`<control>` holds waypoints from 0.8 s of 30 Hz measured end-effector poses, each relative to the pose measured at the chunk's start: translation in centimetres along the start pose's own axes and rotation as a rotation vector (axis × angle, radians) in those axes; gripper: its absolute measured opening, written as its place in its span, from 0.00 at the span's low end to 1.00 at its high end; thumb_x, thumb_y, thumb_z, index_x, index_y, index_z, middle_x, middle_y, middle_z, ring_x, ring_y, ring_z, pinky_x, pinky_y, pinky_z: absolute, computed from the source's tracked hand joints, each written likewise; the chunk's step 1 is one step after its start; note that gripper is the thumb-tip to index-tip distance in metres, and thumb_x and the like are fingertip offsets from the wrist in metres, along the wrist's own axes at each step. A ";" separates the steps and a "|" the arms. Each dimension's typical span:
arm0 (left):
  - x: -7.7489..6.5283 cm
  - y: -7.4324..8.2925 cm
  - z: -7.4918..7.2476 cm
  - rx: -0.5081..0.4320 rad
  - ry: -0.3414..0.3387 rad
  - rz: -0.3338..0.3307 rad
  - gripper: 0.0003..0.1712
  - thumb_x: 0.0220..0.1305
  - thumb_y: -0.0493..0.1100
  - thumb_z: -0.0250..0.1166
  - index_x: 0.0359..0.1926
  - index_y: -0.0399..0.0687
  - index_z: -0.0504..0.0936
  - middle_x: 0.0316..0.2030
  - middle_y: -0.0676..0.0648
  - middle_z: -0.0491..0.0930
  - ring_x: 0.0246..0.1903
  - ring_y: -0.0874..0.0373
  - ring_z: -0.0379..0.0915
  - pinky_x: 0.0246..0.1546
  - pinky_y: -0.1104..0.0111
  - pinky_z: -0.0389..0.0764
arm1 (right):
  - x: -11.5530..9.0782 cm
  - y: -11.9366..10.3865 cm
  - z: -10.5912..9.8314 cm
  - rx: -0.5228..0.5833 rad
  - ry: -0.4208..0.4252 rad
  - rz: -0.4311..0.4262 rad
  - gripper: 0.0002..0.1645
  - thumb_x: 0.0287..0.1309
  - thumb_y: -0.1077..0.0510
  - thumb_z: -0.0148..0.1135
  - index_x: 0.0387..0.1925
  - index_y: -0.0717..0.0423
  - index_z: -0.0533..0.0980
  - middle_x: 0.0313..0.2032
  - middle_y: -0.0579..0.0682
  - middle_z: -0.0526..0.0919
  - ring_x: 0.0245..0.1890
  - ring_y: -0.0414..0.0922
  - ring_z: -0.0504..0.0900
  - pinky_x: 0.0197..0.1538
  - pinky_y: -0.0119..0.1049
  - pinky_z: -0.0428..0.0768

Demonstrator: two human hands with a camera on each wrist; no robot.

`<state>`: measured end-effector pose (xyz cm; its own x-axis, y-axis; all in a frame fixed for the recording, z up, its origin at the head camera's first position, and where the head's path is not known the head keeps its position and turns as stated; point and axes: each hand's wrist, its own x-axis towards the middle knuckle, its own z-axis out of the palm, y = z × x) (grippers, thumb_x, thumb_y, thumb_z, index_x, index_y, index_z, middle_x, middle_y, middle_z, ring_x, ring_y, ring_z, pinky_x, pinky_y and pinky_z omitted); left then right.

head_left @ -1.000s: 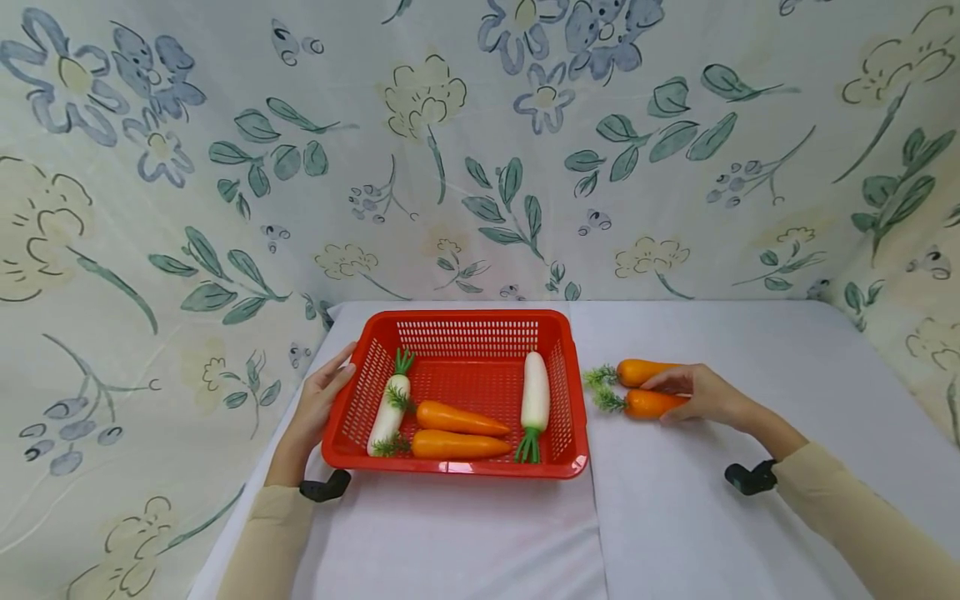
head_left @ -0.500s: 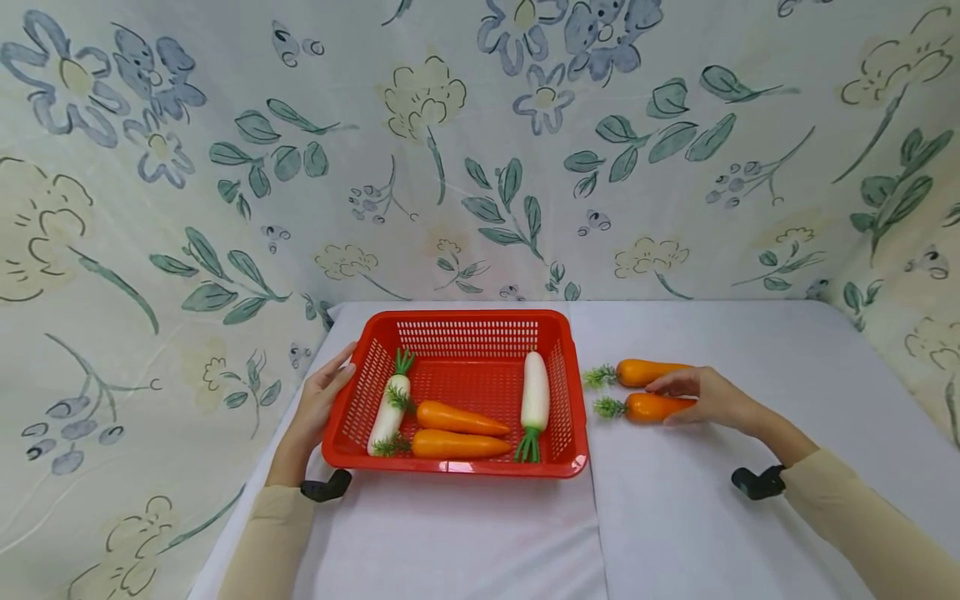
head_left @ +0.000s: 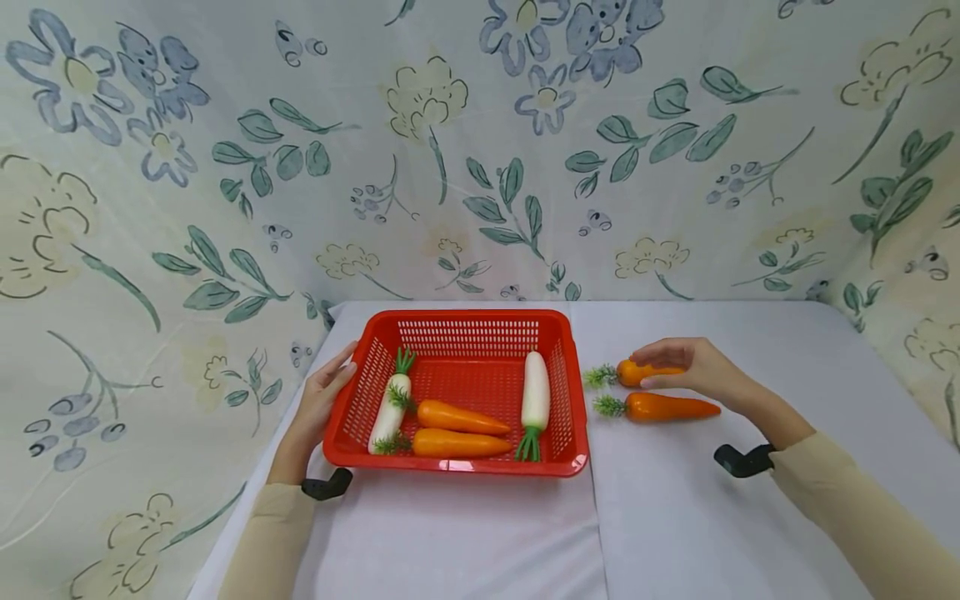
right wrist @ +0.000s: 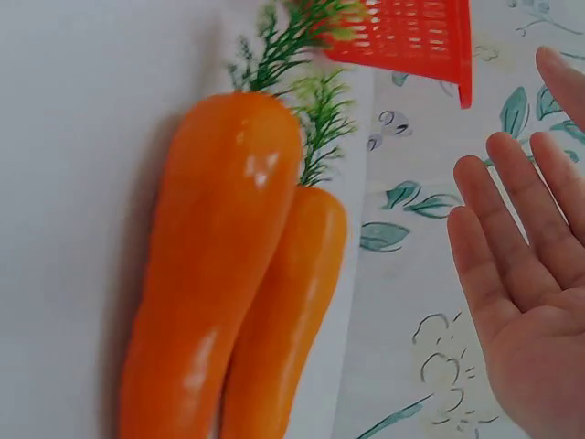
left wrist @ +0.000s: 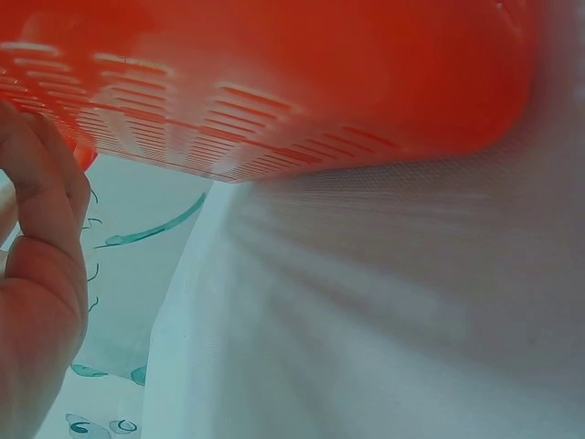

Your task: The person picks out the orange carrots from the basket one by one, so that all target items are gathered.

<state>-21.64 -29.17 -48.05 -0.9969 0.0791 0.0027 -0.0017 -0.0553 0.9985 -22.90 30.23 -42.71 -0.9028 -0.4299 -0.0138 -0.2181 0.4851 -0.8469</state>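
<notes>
My left hand (head_left: 313,408) holds the left rim of a red plastic basket (head_left: 480,468); in the left wrist view its fingers (left wrist: 50,192) lie against the slotted wall. Inside, a white radish (head_left: 390,414) lies at the left, another white radish (head_left: 536,392) at the right, and two carrots (head_left: 463,417) lie between them at the front. My right hand (head_left: 701,367) hovers over the far carrot (head_left: 628,372), fingers extended and apart from it in the right wrist view, partly covering it in the head view. The near carrot (head_left: 671,407) lies uncovered beside it.
A white cloth (head_left: 675,517) covers the table. Floral fabric (head_left: 480,150) hangs right behind and beside the table. Both loose carrots lie right of the basket, green tops pointing toward it. Each wrist wears a black camera mount (head_left: 742,460).
My right hand has let go of the near carrot and moved up and away to over the far carrot. The near carrot has shifted slightly rightward. My left hand and the basket stay in place.
</notes>
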 end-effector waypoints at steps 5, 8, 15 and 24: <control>0.0 0.0 0.0 0.000 -0.001 -0.002 0.32 0.76 0.48 0.55 0.77 0.53 0.60 0.63 0.41 0.74 0.47 0.56 0.83 0.44 0.62 0.84 | 1.7 -3.3 0.4 0.067 0.016 -0.014 0.27 0.61 0.54 0.70 0.60 0.58 0.77 0.56 0.57 0.82 0.56 0.55 0.80 0.51 0.33 0.82; 0.0 0.1 0.1 0.007 0.003 -0.004 0.32 0.76 0.49 0.56 0.77 0.54 0.60 0.63 0.40 0.74 0.47 0.56 0.83 0.44 0.62 0.84 | 2.8 -5.3 0.8 0.098 0.016 -0.042 0.28 0.62 0.54 0.70 0.61 0.59 0.76 0.56 0.57 0.81 0.54 0.53 0.82 0.51 0.34 0.82; -0.1 0.0 0.1 0.004 -0.001 0.015 0.32 0.77 0.48 0.55 0.77 0.53 0.60 0.64 0.41 0.74 0.47 0.55 0.83 0.44 0.61 0.84 | 5.0 -8.2 2.1 0.154 -0.017 -0.030 0.29 0.61 0.53 0.70 0.61 0.59 0.75 0.57 0.58 0.81 0.53 0.50 0.83 0.56 0.45 0.81; 0.1 -0.1 0.0 -0.014 -0.014 0.028 0.32 0.77 0.46 0.54 0.77 0.50 0.59 0.62 0.42 0.75 0.47 0.56 0.82 0.44 0.62 0.84 | 9.0 -11.7 5.6 0.206 -0.110 -0.061 0.28 0.58 0.55 0.73 0.58 0.60 0.78 0.55 0.58 0.82 0.53 0.50 0.82 0.61 0.52 0.76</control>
<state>-21.71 -29.15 -48.15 -0.9954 0.0908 0.0317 0.0253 -0.0712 0.9971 -26.38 16.44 -35.94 -0.8419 -0.5395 -0.0080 -0.1802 0.2952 -0.9383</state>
